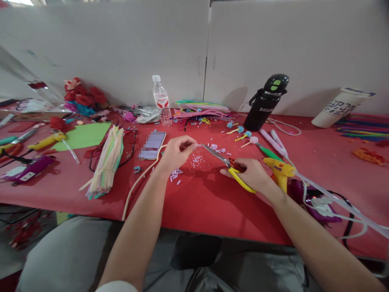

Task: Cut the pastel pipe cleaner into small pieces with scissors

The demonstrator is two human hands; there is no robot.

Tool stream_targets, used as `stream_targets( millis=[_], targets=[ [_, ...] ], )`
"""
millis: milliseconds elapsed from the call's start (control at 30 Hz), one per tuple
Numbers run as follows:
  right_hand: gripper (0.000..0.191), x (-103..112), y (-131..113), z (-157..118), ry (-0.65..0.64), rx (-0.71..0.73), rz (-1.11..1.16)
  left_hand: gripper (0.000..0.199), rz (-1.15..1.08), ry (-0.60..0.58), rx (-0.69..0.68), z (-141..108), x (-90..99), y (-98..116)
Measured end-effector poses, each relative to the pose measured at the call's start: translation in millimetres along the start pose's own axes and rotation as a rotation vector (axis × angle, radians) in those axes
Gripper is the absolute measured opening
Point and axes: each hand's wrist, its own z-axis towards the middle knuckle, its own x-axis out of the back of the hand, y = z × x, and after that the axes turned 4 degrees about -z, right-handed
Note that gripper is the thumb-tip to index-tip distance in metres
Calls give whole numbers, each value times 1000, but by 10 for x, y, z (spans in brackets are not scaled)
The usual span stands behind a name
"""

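Observation:
My left hand (178,153) pinches a small pale purple piece (199,145) between thumb and fingertips, at the middle of the red table. My right hand (251,173) is wrapped round the handles of scissors (217,154) with yellow and red grips. The blades point left, and their tips are at the purple piece. Below the blades lies a scatter of tiny purple bits (197,161). Short cut purple pieces (176,175) lie beside my left wrist, and more purple pieces (216,149) lie behind the blades.
A phone (154,145) and a pipe-cleaner bundle (107,162) lie left. Behind stand a water bottle (162,101) and a black flask (266,105). A yellow glue gun (281,170) is beside my right wrist, with cables beyond. A paper cup (338,107) leans at the back right.

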Motion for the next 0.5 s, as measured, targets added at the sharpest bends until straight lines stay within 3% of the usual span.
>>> stream_targets(
  millis=[500],
  targets=[
    [57, -21, 29, 22, -19, 13, -29, 15, 9, -2, 11, -4, -6, 23]
  ],
)
